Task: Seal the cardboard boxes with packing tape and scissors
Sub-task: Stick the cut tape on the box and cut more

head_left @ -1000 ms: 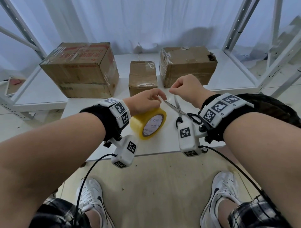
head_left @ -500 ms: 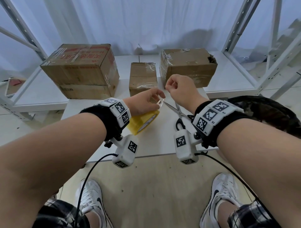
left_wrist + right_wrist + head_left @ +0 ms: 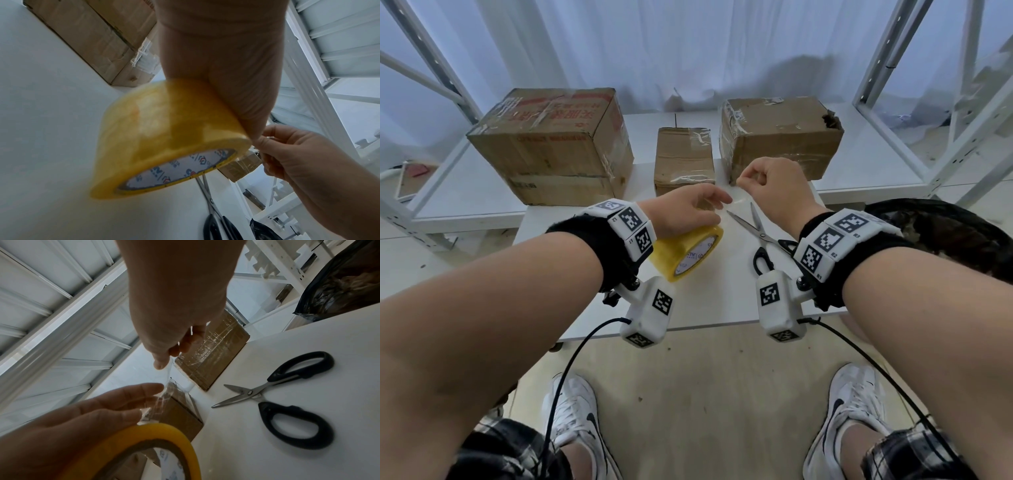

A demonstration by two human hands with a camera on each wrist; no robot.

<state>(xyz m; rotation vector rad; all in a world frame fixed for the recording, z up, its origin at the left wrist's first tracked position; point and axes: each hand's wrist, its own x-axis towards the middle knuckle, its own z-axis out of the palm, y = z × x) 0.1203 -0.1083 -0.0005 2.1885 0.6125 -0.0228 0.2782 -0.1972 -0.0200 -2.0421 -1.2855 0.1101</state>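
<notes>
**Tape end peeled off the roll, boxes waiting behind**

In the head view, the left hand (image 3: 690, 212) holds the yellow tape roll (image 3: 688, 251) a little above the white bench (image 3: 715, 301), with the fingers curled over the top of the roll so that it does not turn away. The right hand (image 3: 770, 186) is raised just beside it, and its grip is pinched together on the free end of the clear tape strip (image 3: 736, 205). The strip is short and stretched between the two hands; I think it is kept tight so that it does not fold and stick to itself. The scissors (image 3: 763, 236) lie on the bench under the right wrist, blades partly apart, probably left near for the cut. Three cardboard boxes stand at the back: a large box (image 3: 551, 144) on the left, a small box (image 3: 683, 157) in the middle, and a medium box (image 3: 780, 133) on the right. All are apart from the hands.

In the left wrist view, the roll is tilted, its printed core facing down and to the right. The thumb and palm press on its outer side.

In the right wrist view, the thumb and a finger of the right hand clamp the strip end, and the fingers of the left hand reach toward the strip where it leaves the roll. The scissors rest untouched on the bench.
</notes>
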